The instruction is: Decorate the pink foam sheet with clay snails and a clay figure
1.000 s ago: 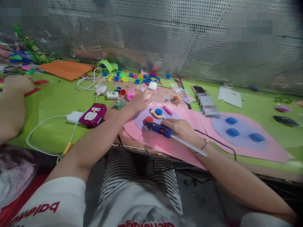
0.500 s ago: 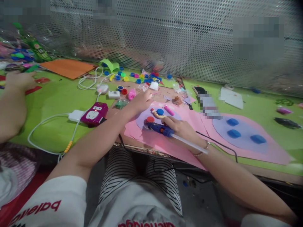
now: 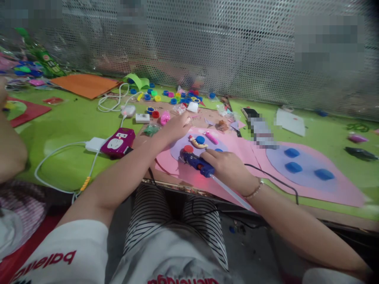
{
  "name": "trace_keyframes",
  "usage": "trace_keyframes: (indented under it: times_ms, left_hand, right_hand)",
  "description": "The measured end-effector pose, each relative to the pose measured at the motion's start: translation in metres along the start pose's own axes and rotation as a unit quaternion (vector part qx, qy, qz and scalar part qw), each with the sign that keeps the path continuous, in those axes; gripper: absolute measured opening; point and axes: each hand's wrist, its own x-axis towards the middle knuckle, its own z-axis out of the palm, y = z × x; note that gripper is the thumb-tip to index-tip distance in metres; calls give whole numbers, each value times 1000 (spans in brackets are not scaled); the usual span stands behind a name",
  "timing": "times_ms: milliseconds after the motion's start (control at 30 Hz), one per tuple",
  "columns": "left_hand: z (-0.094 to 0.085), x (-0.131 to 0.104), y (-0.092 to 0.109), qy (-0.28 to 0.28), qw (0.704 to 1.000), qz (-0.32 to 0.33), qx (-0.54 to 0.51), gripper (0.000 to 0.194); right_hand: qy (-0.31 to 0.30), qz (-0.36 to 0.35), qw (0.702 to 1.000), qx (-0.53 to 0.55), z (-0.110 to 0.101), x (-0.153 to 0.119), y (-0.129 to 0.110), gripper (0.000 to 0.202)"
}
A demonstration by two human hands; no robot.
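Left hand [image 3: 177, 127]: fingers curled, contents unclear, beyond lavender paper circle [image 3: 178, 148]. Red round plastic cap [image 3: 188, 148] on circle; dark-blue plastic glue gun [image 3: 196, 161] slants from it near-right, gripped by nearer right hand [image 3: 229, 165].

Green table [image 3: 63, 128] strewn with loose things.
An orange sheet [image 3: 85, 85] lies far left, a magenta power socket [image 3: 119, 143] nearer; coloured caps [image 3: 173, 101] scatter across the far centre; pink paper sheets [image 3: 349, 194] spread near, centre to right, with a phone [image 3: 251, 113] and a white card [image 3: 291, 122] beyond.
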Motion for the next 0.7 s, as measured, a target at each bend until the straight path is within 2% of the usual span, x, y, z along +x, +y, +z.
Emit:
trace_keyframes:
  times_ms: [300, 567, 700]
  left_hand:
    - [-2, -1, 2, -10, 1000, -5, 28, 15]
    - [3, 0, -3, -10, 1000, 17, 20, 20]
    - [2, -1, -2, -11, 1000, 6, 24, 22]
  right_hand:
    - [4, -10, 1000, -4, 1, 0, 0, 13]
    - [-17, 8, 1000, -22, -2, -3, -4, 10]
    - [-30, 14, 999, -9, -2, -4, -5, 11]
